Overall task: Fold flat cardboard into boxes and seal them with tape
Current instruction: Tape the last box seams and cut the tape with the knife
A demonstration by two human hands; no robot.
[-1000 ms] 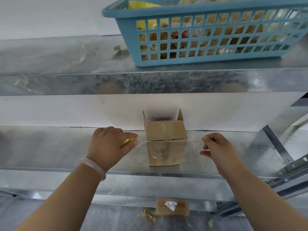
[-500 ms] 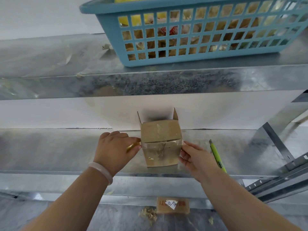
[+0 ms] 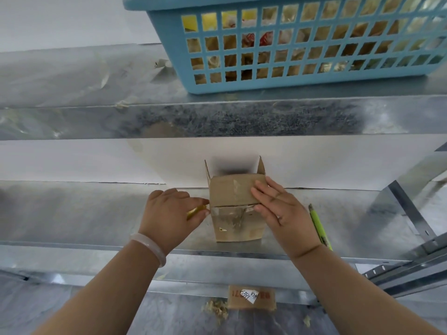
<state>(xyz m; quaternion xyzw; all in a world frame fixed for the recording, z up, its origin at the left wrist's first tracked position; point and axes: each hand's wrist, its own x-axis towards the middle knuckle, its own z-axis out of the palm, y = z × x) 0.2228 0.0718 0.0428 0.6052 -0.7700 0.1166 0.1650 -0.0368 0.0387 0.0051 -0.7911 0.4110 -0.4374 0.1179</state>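
Observation:
A small brown cardboard box [image 3: 235,213] stands on the metal shelf [image 3: 72,213], its closed flaps facing me and two flaps sticking up at the far end. Clear tape lies across the seam between the flaps. My left hand [image 3: 169,213] grips a yellow-cored tape roll [image 3: 197,211] against the box's left edge. My right hand [image 3: 278,209] lies flat with straight fingers on the right part of the box, pressing over the taped seam.
A green pen-like tool [image 3: 319,226] lies on the shelf right of my right hand. A blue plastic basket [image 3: 290,44] with several items sits on the shelf above. A labelled cardboard piece [image 3: 251,297] and scraps lie on the floor below.
The tape strip, stretched in the air over the box a second ago, is now stuck on the seam. My right hand let go of its end and moved left onto the box.

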